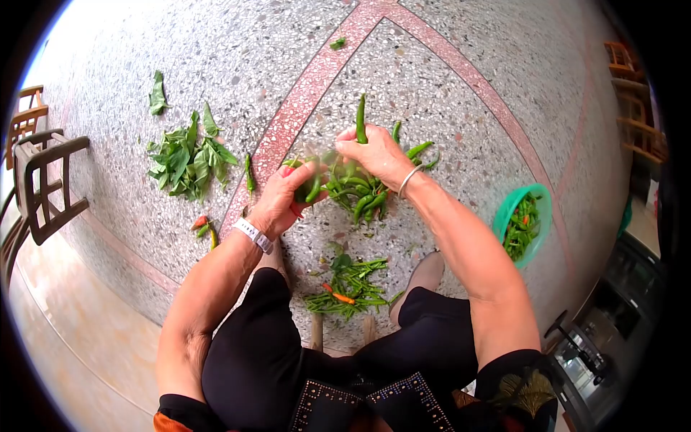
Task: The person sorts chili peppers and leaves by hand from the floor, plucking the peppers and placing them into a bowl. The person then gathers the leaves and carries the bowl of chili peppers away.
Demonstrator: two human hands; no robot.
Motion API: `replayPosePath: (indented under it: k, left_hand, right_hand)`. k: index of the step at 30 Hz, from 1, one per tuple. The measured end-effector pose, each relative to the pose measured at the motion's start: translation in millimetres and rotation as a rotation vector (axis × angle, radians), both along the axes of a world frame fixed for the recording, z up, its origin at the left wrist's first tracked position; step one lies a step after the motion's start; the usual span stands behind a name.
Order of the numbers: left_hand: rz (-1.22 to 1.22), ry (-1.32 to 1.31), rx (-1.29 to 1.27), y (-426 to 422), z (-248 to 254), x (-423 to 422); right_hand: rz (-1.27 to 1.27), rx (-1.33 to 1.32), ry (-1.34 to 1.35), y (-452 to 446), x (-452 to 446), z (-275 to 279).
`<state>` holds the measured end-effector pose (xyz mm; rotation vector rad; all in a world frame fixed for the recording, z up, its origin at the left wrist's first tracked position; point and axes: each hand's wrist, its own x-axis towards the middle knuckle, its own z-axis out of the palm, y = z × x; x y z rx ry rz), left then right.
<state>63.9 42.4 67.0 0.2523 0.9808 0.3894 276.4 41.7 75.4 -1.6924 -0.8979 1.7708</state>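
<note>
My right hand is closed on a long green chili pepper, which sticks up past the thumb and fingers. Closed around several green chilies, my left hand is a little lower and to the left; part of its grip is blurred. Under and between both hands lies a pile of green chilies on the speckled floor. A few more chilies lie just right of my right hand. One single chili rests left of my left hand.
Leafy greens are heaped at the left. Between my feet lies a heap of thin green pieces with an orange-red chili. A green plastic basket holding chilies stands at right. Wooden stools are at far left.
</note>
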Motion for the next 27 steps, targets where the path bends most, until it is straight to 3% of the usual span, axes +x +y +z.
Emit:
replayPosePath:
  k: [3, 4, 5, 7, 12, 15, 23, 27]
  left_hand:
    - [0.038, -0.058, -0.003, -9, 13, 15]
    - [0.071, -0.063, -0.010, -9, 24, 21]
    - [0.104, -0.068, -0.016, -9, 31, 25]
    - [0.138, -0.119, -0.072, -11, 20, 20]
    - [0.094, -0.378, -0.143, -21, 36, 35]
    - [0.058, -0.412, -0.139, -26, 59, 44]
    - [-0.301, -0.412, -0.121, -58, 69, 58]
    - [-0.410, -0.420, -0.107, -72, 75, 54]
  right_hand:
    - [0.120, 0.119, -0.118, -11, -20, 10]
    - [0.046, 0.179, 0.149, -19, -29, 5]
    - [-0.009, 0.136, 0.181, -25, -31, 2]
    - [0.246, 0.153, 0.001, -26, -22, 28]
    - [0.179, 0.293, -0.292, -47, -36, 37]
    - [0.187, 0.267, -0.283, -49, -23, 57]
    - [0.267, 0.078, -0.108, -90, 18, 65]
    - [0.325, 0.189, -0.234, -119, 41, 86]
